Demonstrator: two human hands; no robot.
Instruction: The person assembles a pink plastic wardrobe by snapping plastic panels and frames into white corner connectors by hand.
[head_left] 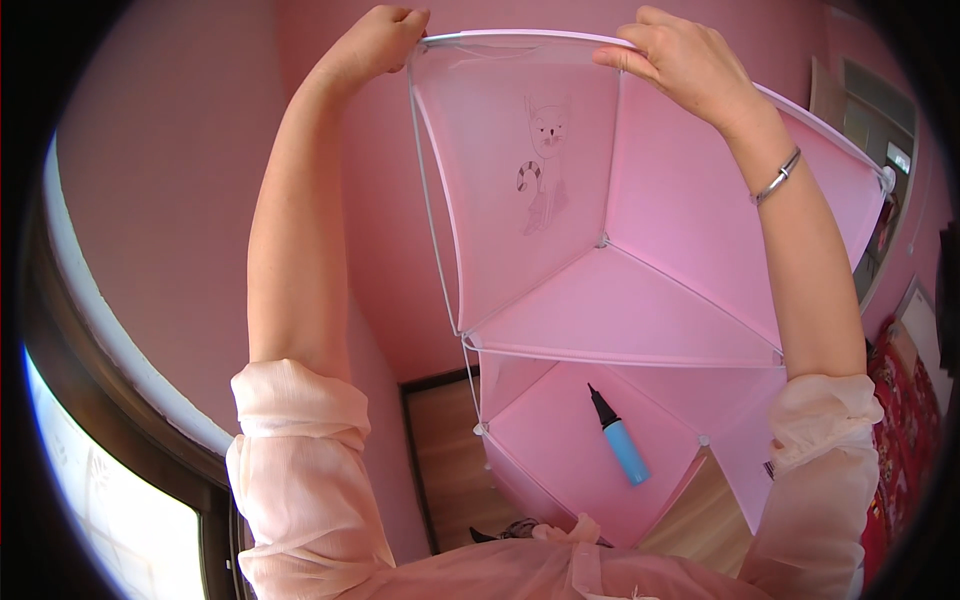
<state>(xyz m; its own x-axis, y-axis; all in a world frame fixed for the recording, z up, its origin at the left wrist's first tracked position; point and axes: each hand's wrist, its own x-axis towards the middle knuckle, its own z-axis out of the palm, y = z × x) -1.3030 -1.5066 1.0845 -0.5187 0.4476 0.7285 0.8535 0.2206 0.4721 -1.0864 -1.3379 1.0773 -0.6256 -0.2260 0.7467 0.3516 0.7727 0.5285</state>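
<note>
A pink fabric cube shelf [690, 190] with thin metal rods stands in front of me, its compartments facing me. At its top left corner my left hand [375, 42] is closed on the upper rod edge. Further right, my right hand [685, 62] grips the same top edge, thumb on the inner side and fingers over it. A cat drawing [547, 150] shows on the upper compartment's left panel. Below the middle shelf panel, a blue hand pump [622, 445] with a black nozzle lies on pink fabric. White connectors [603, 241] join the rods.
Pink walls [380, 200] meet in a corner behind the shelf. A bright window [120, 490] with a dark frame is at the lower left. Wooden floor [450, 450] shows below. Red patterned fabric [905, 420] and a doorway [875, 110] are at the right.
</note>
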